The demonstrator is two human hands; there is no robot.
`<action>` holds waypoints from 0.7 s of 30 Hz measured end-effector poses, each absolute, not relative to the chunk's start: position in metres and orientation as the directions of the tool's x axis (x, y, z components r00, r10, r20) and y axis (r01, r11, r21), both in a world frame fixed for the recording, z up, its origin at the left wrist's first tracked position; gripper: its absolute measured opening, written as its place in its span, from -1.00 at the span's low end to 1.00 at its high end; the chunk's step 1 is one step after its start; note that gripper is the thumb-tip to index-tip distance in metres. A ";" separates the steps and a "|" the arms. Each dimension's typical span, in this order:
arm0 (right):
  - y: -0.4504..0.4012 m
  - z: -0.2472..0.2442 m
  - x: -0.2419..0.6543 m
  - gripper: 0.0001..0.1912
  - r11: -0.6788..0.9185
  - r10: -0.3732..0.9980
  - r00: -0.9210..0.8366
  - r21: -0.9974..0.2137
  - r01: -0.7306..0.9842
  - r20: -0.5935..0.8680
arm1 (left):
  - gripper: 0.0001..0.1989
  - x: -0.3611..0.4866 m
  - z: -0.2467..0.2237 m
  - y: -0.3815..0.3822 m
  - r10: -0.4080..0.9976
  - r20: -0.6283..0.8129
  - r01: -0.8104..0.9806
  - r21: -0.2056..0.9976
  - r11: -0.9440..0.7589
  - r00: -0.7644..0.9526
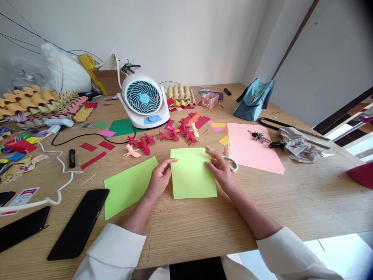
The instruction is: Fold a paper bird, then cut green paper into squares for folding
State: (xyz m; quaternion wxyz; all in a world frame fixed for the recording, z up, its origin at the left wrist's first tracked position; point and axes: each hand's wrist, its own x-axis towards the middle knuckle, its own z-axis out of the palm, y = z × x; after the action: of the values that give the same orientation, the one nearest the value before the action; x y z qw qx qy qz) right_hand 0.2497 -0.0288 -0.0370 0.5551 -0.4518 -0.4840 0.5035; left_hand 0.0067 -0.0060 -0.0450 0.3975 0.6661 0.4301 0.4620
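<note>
Green sheet [192,179]: on the surface [186,229], between both hands.
Left hand [159,174]: pinching its left edge.
Right hand [220,169]: at its right edge; I can't tell whether pinching.
Scissors [236,165]: beside right hand.

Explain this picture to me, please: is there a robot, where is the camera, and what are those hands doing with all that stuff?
No robot here: these are a person's bare hands. The one picture comes from a camera worn on their head, looking forward and down. The left hand and right hand touch opposite sides of a green sheet; whether they pinch it is hard to tell. Also on the wooden table are another green sheet, red paper figures, a fan, pink paper with keys on it, and a large phone.
</note>
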 end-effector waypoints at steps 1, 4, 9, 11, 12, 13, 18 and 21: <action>-0.029 -0.037 0.250 -0.58 0.064 0.998 0.029 -0.989 -0.135 0.061 | -0.65 0.006 -0.044 -0.007 0.936 0.283 0.230 0.916 -0.329 0.211; -0.029 -0.037 0.252 -0.68 -0.015 0.999 0.036 -0.974 -0.226 -0.024 | -0.60 0.006 -0.041 -0.008 0.897 0.373 0.303 0.849 -0.433 0.237; -0.033 -0.028 0.253 -0.69 -0.096 0.989 0.073 -0.945 -0.314 -0.125 | -0.54 0.004 -0.033 -0.007 0.780 0.564 0.399 0.672 -0.624 0.271; -0.035 -0.022 0.254 -0.69 -0.108 0.989 0.058 -0.941 -0.321 -0.133 | -0.59 0.004 -0.030 -0.007 0.749 0.614 0.451 0.611 -0.651 0.251; -0.036 -0.020 0.254 -0.69 -0.107 0.992 0.031 -0.940 -0.325 -0.124 | -0.63 0.004 -0.028 -0.008 0.740 0.635 0.471 0.594 -0.652 0.223; -0.037 -0.018 0.254 -0.69 -0.101 0.995 -0.008 -0.938 -0.332 -0.104 | -0.69 0.003 -0.026 -0.009 0.735 0.652 0.487 0.589 -0.646 0.186; -0.038 -0.021 0.254 -0.65 0.009 0.990 -0.134 -0.948 -0.318 0.054 | -0.87 0.002 -0.015 -0.018 0.801 0.599 0.380 0.736 -0.560 0.019; -0.035 -0.028 0.256 -0.68 0.127 0.985 -0.095 -0.980 -0.155 0.142 | -0.85 0.003 -0.016 -0.020 0.922 0.387 0.153 0.911 -0.382 -0.002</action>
State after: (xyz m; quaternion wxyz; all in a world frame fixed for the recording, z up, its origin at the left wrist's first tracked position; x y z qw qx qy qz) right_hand 0.2555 -0.0348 -0.0284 0.5413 -0.3993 -0.5199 0.5266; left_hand 0.0035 -0.0204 -0.0157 0.3448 0.6165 0.4361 0.5575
